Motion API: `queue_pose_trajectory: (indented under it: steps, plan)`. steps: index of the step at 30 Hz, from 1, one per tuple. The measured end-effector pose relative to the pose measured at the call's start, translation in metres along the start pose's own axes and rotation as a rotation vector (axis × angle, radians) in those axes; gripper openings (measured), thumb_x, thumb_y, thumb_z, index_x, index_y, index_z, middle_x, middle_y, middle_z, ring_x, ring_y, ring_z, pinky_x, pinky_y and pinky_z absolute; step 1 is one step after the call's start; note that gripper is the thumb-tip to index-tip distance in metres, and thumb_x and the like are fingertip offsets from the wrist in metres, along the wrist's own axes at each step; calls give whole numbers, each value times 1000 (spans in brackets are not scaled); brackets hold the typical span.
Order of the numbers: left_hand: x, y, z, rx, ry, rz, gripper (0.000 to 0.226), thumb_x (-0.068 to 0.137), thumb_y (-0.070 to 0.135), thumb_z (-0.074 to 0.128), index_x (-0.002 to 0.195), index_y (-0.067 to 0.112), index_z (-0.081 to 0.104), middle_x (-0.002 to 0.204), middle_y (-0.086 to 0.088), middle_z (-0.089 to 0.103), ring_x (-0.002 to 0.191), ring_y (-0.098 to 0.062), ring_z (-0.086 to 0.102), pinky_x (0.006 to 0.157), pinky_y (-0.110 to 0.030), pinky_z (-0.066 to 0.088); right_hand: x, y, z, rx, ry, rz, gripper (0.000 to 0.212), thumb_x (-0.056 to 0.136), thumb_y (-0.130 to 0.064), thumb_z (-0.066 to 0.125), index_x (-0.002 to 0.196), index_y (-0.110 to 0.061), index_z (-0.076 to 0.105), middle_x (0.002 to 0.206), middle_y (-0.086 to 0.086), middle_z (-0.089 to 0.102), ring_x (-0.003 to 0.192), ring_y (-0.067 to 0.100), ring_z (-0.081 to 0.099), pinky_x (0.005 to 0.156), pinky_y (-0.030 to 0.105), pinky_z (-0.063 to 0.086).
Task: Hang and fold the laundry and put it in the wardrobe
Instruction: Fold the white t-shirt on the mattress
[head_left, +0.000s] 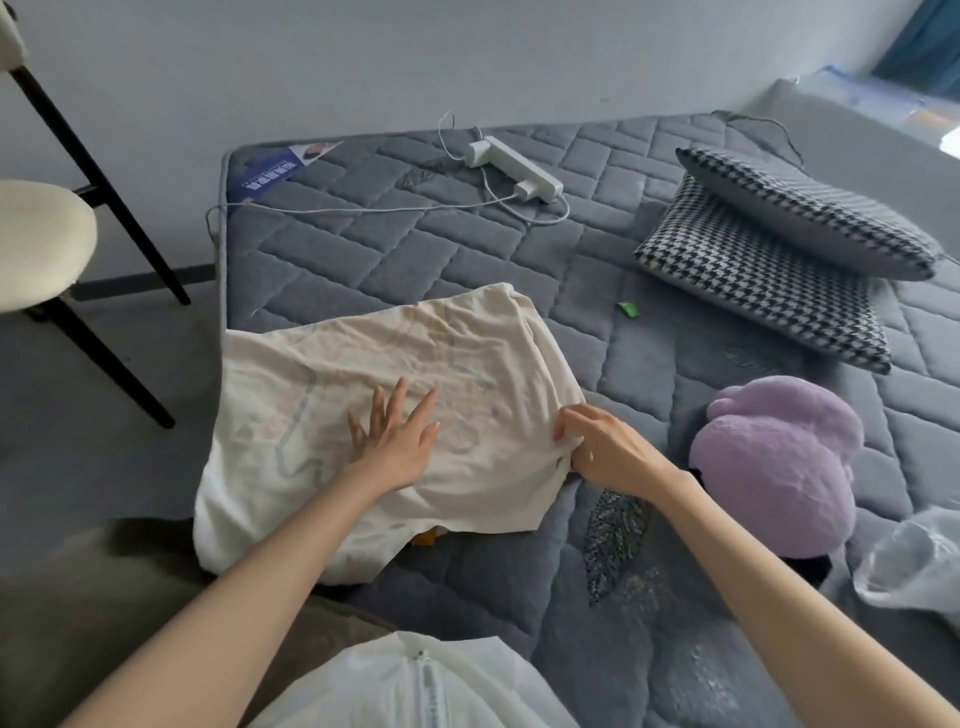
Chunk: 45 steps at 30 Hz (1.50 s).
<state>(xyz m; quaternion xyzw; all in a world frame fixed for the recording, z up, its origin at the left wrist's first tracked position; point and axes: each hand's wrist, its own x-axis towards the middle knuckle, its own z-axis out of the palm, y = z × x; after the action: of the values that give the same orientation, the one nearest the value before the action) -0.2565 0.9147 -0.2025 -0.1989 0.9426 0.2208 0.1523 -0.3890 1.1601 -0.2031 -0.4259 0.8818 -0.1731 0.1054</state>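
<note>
A cream garment with a faint print (322, 374) lies spread on the near left corner of the grey quilted mattress (395, 260), its left part hanging over the edge. My left hand (397, 439) rests flat on the cloth with the fingers straight and spread. My right hand (605, 449) pinches the garment's right edge, where the fabric bunches under the fingers. A small orange thing (425, 538) peeks out from under the garment's near edge.
Two houndstooth pillows (779, 260) lie stacked at the back right. A purple plush cushion (779, 467) sits right of my right hand, a clear plastic bag (914, 566) beyond it. A white power strip with cables (519, 166) lies at the back. A chair (47, 234) stands left.
</note>
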Motion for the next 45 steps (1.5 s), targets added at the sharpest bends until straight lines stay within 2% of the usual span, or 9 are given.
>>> queue_pose_trajectory:
  steps: [7,11,16,21,26,30,36,40,45]
  plan:
    - [-10,1,-4,54,48,62,51,101,42,14,148,39,-3,154,2,-25,142,-25,-23,112,-54,-13,3,-11,-5,-82,278,31,13,83,2,54,94,-1,47,90,13,55,60,36,53,52,46,45]
    - [-11,-1,-7,16,39,57,50,100,42,16,148,40,2,156,3,-20,143,-26,-19,112,-55,-8,-1,-10,-14,-202,391,106,21,72,11,59,83,-3,49,87,12,50,50,29,45,40,34,38]
    - [-14,-9,0,23,-83,-17,50,100,43,22,148,41,6,157,0,-15,143,-32,-15,113,-56,1,-9,-5,-2,-352,20,310,18,82,-1,51,93,-15,47,110,7,48,107,27,45,62,32,35]
    - [-15,-15,-1,20,-24,-44,50,100,40,27,148,38,13,158,-1,-7,144,-33,-7,115,-54,7,7,-18,-7,-337,-153,426,28,87,-1,48,111,-13,54,129,6,44,121,28,37,88,40,42]
    - [-11,-19,-8,-32,49,-79,50,100,37,30,148,38,15,158,-2,-4,144,-35,-4,115,-52,8,34,-32,-11,-86,196,508,25,88,-3,36,106,-13,50,116,8,56,104,28,48,73,36,36]
    - [-7,-28,-11,-28,100,-107,53,99,36,32,148,39,11,158,-3,-4,144,-36,-3,114,-49,6,73,-33,-6,70,227,572,30,92,-11,31,118,-8,46,127,10,54,113,33,45,80,38,35]
    - [10,-39,-20,-30,180,-141,54,100,35,29,147,41,4,158,0,-9,144,-35,-7,113,-57,7,136,-31,9,7,184,631,39,96,-25,32,131,-11,42,136,8,44,124,30,37,100,44,29]
    - [25,-46,-25,-67,220,-159,54,100,38,26,146,43,-2,157,0,-16,143,-32,-15,113,-57,1,168,-29,17,-26,287,676,34,95,-24,33,122,-10,47,128,8,48,120,28,40,96,42,29]
    - [45,-61,-28,-75,186,-192,57,100,40,26,145,43,-7,154,0,-25,141,-31,-22,111,-61,-1,191,-25,17,-16,429,609,21,98,-15,27,106,-11,47,113,9,57,98,32,53,77,39,31]
